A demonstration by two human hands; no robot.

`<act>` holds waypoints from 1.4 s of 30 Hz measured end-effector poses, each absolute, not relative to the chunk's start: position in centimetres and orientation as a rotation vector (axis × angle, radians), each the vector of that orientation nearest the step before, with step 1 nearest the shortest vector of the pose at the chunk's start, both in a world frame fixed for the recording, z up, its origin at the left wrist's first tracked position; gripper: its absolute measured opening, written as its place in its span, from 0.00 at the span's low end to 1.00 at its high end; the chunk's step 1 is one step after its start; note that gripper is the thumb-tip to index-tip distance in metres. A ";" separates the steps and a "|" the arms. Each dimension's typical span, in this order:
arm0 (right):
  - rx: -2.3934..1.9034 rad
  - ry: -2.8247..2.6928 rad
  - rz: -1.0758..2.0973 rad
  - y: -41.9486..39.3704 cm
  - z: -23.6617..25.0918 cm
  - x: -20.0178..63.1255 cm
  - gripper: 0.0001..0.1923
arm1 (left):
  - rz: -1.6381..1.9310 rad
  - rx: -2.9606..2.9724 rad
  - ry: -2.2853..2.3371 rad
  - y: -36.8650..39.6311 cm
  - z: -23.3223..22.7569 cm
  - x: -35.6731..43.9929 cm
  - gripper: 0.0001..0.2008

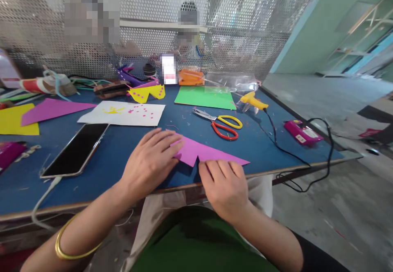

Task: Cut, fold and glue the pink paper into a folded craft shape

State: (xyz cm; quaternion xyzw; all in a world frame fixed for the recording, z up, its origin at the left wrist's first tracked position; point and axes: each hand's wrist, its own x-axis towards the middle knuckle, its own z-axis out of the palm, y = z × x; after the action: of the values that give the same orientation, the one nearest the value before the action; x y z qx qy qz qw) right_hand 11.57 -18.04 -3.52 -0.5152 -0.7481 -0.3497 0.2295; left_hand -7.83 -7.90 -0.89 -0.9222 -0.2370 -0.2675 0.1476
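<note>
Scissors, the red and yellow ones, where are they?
In the head view, the scissors lie on the blue table, right of centre, between the green sheet and the pink paper.

paper piece point(204, 153) under both hands on table point(123, 149), scissors point(222, 124) behind, phone point(76, 149) left

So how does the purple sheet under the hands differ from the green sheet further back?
The purple sheet has a jagged, cut outline; the green sheet is a plain rectangle. The left hand and right hand press on the purple one at the table's near edge; the green one lies untouched by the scissors. Both lie flat.
</note>
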 end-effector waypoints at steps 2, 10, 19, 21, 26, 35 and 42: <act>-1.435 -2.108 -0.858 -18.0 -4.6 11.1 0.11 | -0.814 -2.657 -0.698 -9.3 -2.2 -8.2 0.10; -1.436 -2.183 -0.346 -18.3 -4.5 11.8 0.11 | -0.878 -2.734 -0.629 -11.2 -3.7 -8.1 0.11; -1.171 -2.472 -0.011 -12.4 -0.9 15.5 0.09 | -0.858 -2.760 -0.627 -10.8 -3.2 -7.8 0.15; -0.957 -2.643 -0.078 -11.0 -1.0 15.7 0.11 | -0.844 -2.745 -0.640 -10.9 -3.3 -7.9 0.15; -0.663 -2.782 -0.227 -10.4 -1.5 15.9 0.16 | -0.821 -2.746 -0.684 -11.0 -3.8 -8.0 0.15; -0.345 -2.890 -0.437 -9.8 -0.8 16.1 0.14 | -0.902 -2.710 -0.869 -12.0 -3.7 -7.8 0.06; -0.331 -2.915 -0.381 -9.6 -0.7 16.0 0.15 | -0.920 -2.751 -0.977 -12.3 -3.8 -7.6 0.06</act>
State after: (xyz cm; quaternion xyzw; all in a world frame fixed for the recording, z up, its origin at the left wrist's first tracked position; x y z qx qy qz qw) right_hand 16.04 -9.59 -0.75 -0.1115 -0.9812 -0.1282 0.0915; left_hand -7.62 -12.28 -3.77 -0.8980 -0.3190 -0.3004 0.0403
